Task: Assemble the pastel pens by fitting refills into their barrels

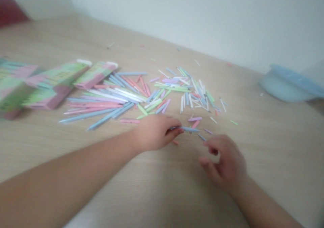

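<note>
My left hand (160,131) is closed in a pinch on a slim blue stick (190,129), whose far end points right. My right hand (224,163) is open, thumb and forefinger apart, low over the table. By its forefinger tip lies a short dark blue piece (201,137); whether they touch I cannot tell. Just beyond my hands lie a purple piece (194,119) and a pink piece (195,124). A pile of long pastel sticks (113,99) spreads behind my left wrist. To its right is a heap of shorter coloured and white pieces (194,89). Blur hides their exact kind.
Several printed green and pink boxes (96,74) lie along the left of the wooden table (141,187). A pale blue container (291,84) stands at the right edge by the white wall (202,18). Small bits are scattered toward the wall. Something dark red (11,10) shows at top left.
</note>
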{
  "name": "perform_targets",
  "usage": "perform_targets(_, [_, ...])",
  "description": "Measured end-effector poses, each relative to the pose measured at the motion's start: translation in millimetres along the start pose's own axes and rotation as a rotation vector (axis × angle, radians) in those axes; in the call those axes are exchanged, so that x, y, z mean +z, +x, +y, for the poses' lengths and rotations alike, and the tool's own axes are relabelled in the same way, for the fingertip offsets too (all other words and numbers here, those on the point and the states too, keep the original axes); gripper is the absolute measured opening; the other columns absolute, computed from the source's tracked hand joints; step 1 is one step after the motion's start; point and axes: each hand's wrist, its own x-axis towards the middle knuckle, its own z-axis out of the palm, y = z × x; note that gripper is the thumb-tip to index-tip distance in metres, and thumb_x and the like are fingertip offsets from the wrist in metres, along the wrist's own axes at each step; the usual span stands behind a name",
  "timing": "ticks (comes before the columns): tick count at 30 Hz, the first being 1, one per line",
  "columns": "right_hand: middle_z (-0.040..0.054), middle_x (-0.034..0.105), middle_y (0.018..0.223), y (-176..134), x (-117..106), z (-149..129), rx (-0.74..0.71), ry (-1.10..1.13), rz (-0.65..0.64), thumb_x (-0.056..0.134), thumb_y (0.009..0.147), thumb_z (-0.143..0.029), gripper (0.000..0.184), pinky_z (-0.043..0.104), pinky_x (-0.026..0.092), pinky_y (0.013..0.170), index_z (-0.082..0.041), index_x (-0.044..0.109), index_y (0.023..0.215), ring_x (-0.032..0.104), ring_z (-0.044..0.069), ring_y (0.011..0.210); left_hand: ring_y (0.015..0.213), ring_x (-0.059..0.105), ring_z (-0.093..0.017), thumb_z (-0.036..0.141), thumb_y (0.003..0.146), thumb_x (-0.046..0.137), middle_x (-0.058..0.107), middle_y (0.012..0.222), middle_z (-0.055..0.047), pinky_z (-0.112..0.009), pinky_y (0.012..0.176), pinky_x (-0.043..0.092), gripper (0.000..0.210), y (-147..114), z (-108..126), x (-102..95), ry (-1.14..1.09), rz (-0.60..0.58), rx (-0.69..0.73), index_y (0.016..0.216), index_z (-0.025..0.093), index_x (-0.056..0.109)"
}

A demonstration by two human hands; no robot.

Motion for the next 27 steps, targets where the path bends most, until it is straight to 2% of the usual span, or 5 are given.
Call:
perform_targets(4, [0.0051, 0.061, 0.15, 3.0, 1.4, -34.8, -0.348, 0.095, -0.582, 0.062, 0.098, -0.054, 0.055, 0.043, 0.043, 0.117, -0.031, 0.054, 0.147, 0.053, 0.029, 0.14, 0.081, 0.065, -0.018, 0.044, 0.105, 0.046, 0.071, 0.086, -0.001, -0.03, 0.069, 0.041, 0.033, 0.3, -0.8, -0.1, -0.048, 0.06, -0.053, 0.095, 0.023, 0.07])
perform_targets(8, [-0.0009, 0.033, 0.171, 13.5, 12.4, -48.5, -0.325, 0.203, -0.865, 0.043, 0.104, -0.063, 0.07, 0.041, 0.006, 0.133, -0.026, 0.035, 0.163, 0.021, 0.023, 0.16, 0.079, 0.063, -0.016, 0.043, 0.105, 0.046, 0.07, 0.084, 0.001, -0.028, 0.07, 0.042, 0.032, 0.2, -0.5, -1.0, -0.176, 0.141, -0.105, 0.101, 0.024, 0.071])
perform_targets(17, [0.0198, 0.029, 0.169, 69.5, 52.1, 23.4, -0.194, -0.013, -0.64, 0.051, 0.102, -0.057, 0.078, 0.057, 0.021, 0.129, -0.013, 0.033, 0.164, 0.025, 0.033, 0.158, 0.091, 0.067, -0.016, 0.044, 0.106, 0.045, 0.074, 0.096, -0.001, -0.028, 0.083, 0.049, 0.036, 1.5, -6.0, -1.6, -0.315, 0.444, -0.182, 0.103, 0.021, 0.072])
perform_targets(22, [0.0154, 0.065, 0.144, 114.2, 72.8, 59.6, -0.183, 0.006, -0.545, 0.049, 0.104, -0.049, 0.056, 0.052, 0.037, 0.121, -0.018, 0.055, 0.151, 0.056, 0.031, 0.139, 0.103, 0.069, -0.018, 0.042, 0.106, 0.043, 0.076, 0.112, -0.002, -0.029, 0.091, 0.051, 0.036, 1.1, -4.1, -2.1, -0.366, 0.376, -0.159, 0.119, 0.024, 0.071])
perform_targets(27, [0.0105, 0.071, 0.133, 119.3, 76.5, 69.9, -0.028, 0.266, -0.272, 0.051, 0.103, -0.042, 0.044, 0.052, 0.043, 0.117, -0.024, 0.063, 0.141, 0.064, 0.028, 0.127, 0.093, 0.068, -0.019, 0.047, 0.106, 0.042, 0.076, 0.104, -0.002, -0.031, 0.08, 0.049, 0.038, 1.7, -4.1, -0.3, -0.244, 0.324, -0.23, 0.117, 0.027, 0.072])
